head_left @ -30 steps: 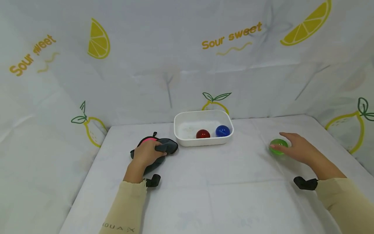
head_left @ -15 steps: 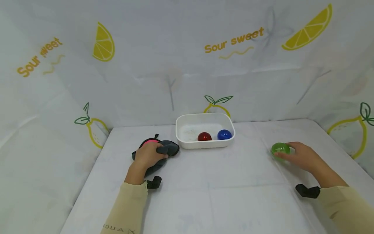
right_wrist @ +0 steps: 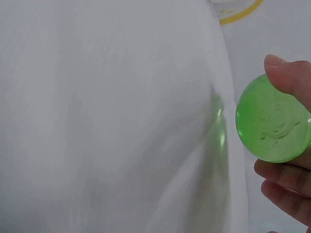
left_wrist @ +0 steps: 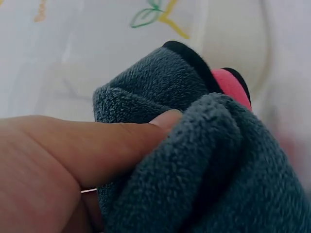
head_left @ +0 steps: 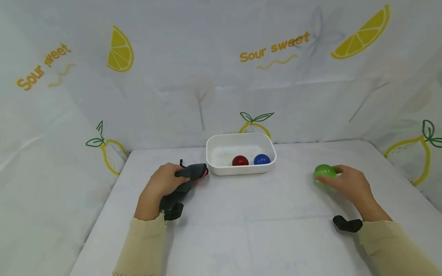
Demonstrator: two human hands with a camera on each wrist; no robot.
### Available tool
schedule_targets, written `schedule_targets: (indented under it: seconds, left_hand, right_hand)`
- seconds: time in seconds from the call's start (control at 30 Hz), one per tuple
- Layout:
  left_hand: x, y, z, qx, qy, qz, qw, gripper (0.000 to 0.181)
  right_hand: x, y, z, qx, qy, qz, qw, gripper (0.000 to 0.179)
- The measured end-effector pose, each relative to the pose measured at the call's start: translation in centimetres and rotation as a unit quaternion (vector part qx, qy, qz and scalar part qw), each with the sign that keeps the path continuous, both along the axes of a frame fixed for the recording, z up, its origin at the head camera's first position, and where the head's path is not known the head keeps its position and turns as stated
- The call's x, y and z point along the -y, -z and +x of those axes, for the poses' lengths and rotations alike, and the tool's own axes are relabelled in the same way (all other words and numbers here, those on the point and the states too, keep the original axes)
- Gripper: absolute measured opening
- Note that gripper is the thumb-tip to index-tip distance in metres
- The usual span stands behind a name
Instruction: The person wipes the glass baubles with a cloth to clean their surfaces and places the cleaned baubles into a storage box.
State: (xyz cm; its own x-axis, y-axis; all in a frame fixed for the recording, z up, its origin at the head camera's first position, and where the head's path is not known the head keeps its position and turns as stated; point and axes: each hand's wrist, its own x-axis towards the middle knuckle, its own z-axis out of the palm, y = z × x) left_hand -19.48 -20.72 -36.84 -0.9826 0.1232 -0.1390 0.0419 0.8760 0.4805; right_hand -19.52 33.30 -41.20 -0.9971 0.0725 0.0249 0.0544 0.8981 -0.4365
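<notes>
By the counter's (head_left: 238, 237) far edge, a white tray (head_left: 241, 170) holds a red ball (head_left: 240, 160) and blue ball (head_left: 261, 159); the left hand (head_left: 164, 180) grips gray cloth (head_left: 191, 171), the right hand (head_left: 352, 184) a green ball (head_left: 324, 170) toward the right edge.

The grey cloth (head_left: 191, 171), earlier spread beneath the left hand (head_left: 165, 181), now bunches in its grip, the pink lining (head_left: 205, 172) showing to that hand's right; the right hand (head_left: 352, 187) brings the green ball (head_left: 324, 171) slightly nearer.
</notes>
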Motion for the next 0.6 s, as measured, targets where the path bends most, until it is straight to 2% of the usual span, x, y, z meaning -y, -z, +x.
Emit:
schedule_targets:
  seconds: [0.13, 0.2, 0.27, 0.33, 0.4, 0.43, 0.53, 0.6]
  left_hand:
    - [0.5, -1.7, 0.8, -0.017, -0.025, 0.029, 0.9991, 0.017]
    - [0.5, -2.4, 1.2, -0.025, -0.034, 0.051, 0.9978, 0.019]
    - [0.4, -2.9, 1.4, -0.034, -0.034, 0.09, 0.9948, 0.022]
    - [0.1, -3.2, 1.4, -0.037, -0.027, 0.148, 0.9879, 0.025]
    - [-0.4, -3.4, 1.3, -0.028, -0.019, 0.228, 0.9731, 0.029]
    - [-0.7, -3.5, 1.2, -0.022, -0.016, 0.271, 0.9622, 0.03]
    - [-2.1, -3.9, 1.0, -0.001, -0.012, 0.386, 0.9226, 0.035]
    - [-3.2, -4.0, 0.8, 0.01, -0.011, 0.445, 0.8955, 0.036]
  right_hand:
    - [3.3, -0.5, -0.2, -0.053, 0.01, -0.052, 0.9972, 0.086]
    - [5.1, -1.1, -0.4, -0.086, 0.002, -0.067, 0.994, 0.082]
    - [7.0, -1.8, -0.4, -0.12, -0.01, -0.076, 0.9898, 0.078]
    - [8.8, -2.3, -0.3, -0.165, -0.025, -0.087, 0.9822, 0.071]
    - [10.5, -2.6, -0.2, -0.219, -0.046, -0.09, 0.9704, 0.066]
    - [11.3, -2.7, -0.1, -0.244, -0.057, -0.092, 0.9636, 0.064]
    - [13.4, -3.1, 0.1, -0.314, -0.096, -0.102, 0.939, 0.06]
    - [14.7, -3.4, 0.4, -0.346, -0.122, -0.112, 0.9235, 0.061]
